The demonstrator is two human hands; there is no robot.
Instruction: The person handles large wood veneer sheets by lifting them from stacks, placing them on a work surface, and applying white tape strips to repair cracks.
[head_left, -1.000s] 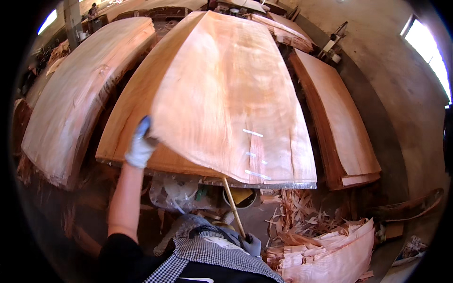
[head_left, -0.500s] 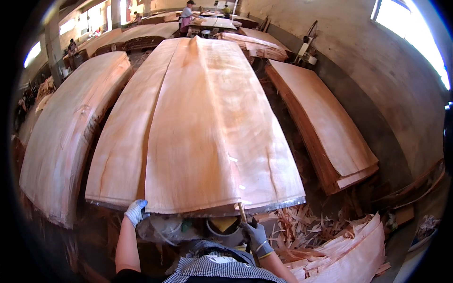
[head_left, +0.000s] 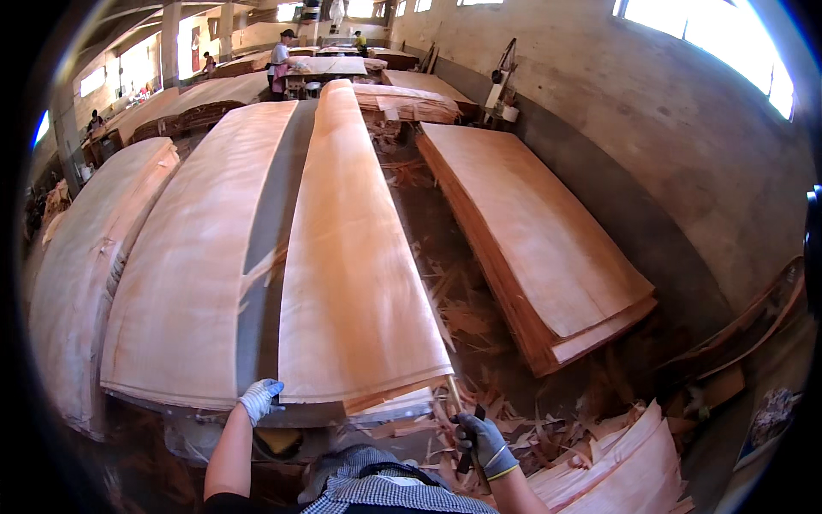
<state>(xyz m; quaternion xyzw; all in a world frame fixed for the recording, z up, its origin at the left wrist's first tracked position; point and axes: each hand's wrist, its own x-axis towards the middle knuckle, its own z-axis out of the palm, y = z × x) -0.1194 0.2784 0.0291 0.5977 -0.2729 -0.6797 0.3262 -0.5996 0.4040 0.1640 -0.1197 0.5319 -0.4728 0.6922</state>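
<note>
My left hand [head_left: 259,401], in a pale glove with blue fingertips, is at the near table edge, its fingers closed at the near left corner of a long wood veneer sheet [head_left: 360,300]. This sheet bulges up lengthwise. My right hand [head_left: 485,445], in a grey glove, grips a thin wooden stick [head_left: 455,394] whose upper end meets the sheet's near right corner. A dark narrow piece also shows by that hand; its kind is unclear. Left of the bulging sheet, a second veneer sheet [head_left: 184,274] lies flat. A strip of grey tabletop [head_left: 261,317] shows between the two.
Stacks of veneer stand at the left [head_left: 81,265] and right [head_left: 539,231]. Scraps [head_left: 462,308] litter the floor, with curved offcuts [head_left: 599,480] near my right arm. A person [head_left: 280,64] stands at a far table, with others farther off.
The right-hand veneer sheet has shifted right and narrowed into a bulge, baring a grey strip beside the left sheet. Its right portion no longer lies spread out. My view has turned right.
</note>
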